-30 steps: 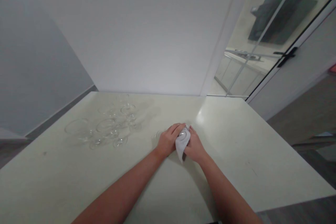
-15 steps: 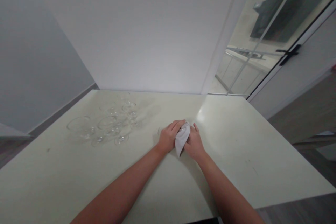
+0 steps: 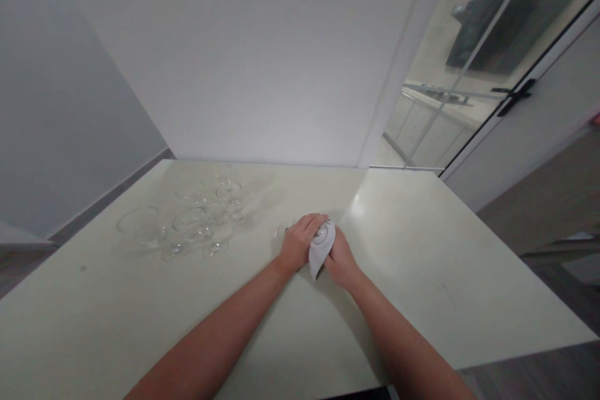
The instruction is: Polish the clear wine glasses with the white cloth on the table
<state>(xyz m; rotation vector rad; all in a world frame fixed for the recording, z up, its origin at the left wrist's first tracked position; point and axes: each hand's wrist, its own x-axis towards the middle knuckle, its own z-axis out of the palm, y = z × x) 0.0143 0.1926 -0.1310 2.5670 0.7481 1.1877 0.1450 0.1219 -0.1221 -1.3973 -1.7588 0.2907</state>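
Observation:
A light grey cloth (image 3: 320,251) sits bunched between my two hands, a pointed corner hanging down. Curved clear glass shows at its top, and part of a clear stemmed glass (image 3: 281,229) pokes out past the left side of my left hand (image 3: 300,242). That hand is closed around the glass, its fingers lying over the top beside the cloth. My right hand (image 3: 341,257) is closed on the cloth from the right, most of its fingers hidden behind it. Several clear stemmed glasses (image 3: 191,219) stand grouped to the left.
The pale table (image 3: 407,250) meets a white wall (image 3: 262,75) along its back edge. At the right is a glazed door with a black handle (image 3: 516,97). A dark object (image 3: 365,394) shows at the bottom edge, between my forearms.
Both hands have shifted slightly left with the cloth and glass. My right hand's raised thumb or finger has dropped behind the cloth, and more of the glass shows at the left.

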